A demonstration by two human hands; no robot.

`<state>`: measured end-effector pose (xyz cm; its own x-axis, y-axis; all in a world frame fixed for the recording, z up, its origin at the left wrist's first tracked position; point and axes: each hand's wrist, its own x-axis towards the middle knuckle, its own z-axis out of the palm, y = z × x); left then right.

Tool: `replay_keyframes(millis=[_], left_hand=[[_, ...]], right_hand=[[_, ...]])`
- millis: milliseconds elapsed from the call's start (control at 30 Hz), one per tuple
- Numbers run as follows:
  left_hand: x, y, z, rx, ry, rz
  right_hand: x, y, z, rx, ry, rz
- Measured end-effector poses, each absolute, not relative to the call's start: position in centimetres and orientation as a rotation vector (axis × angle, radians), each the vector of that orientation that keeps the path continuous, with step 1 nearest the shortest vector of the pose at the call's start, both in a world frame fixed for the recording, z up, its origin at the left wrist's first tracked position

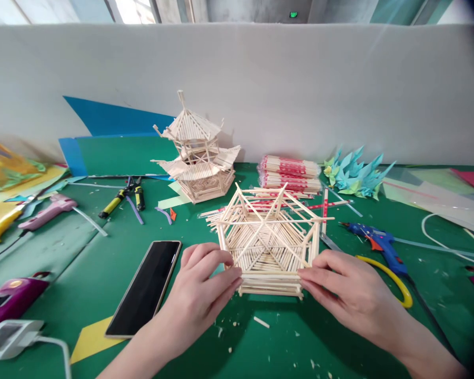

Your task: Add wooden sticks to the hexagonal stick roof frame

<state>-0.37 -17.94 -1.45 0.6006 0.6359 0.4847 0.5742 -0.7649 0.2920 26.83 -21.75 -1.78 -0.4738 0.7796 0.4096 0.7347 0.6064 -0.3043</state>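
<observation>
In front of me on the green table is a many-sided frame point(266, 250) built of thin wooden sticks, with crossing sticks over its top and a slatted floor. My left hand point(205, 281) pinches its near left corner between thumb and fingers. At the near right corner, my right hand point(339, 284) pinches the same stick wall. Both hands are closed on the low front wall of stacked sticks. Behind it to the left stands a two-tiered stick pagoda point(197, 152). Loose sticks lie partly hidden behind the frame.
A phone point(144, 289) lies left of my left hand. A blue glue gun point(379, 245) and a yellow handle point(395, 279) lie right; a pink glue gun point(49, 211) and pliers point(122, 197) lie left. Wrapped stick bundles point(289, 173) and folded blue paper point(357, 171) stand behind.
</observation>
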Motion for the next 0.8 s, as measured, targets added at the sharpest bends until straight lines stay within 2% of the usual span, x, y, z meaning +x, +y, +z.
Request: replay_keyframes(millis=[333,533,800], left_hand=[[0.0,-17.7,-0.9,2.664,1.007,0.869],[0.4,-17.1,0.1,2.619,1.002,0.711],[0.1,-17.0,-0.3,2.636,0.968,0.68]], right_hand=[[26.8,-21.5,-1.5,-1.198,-2.286,0.277],[26.6,-21.3,-1.4,-1.288,-2.249,0.438],[26.7,-21.5,-1.3,-1.351,-2.241,0.498]])
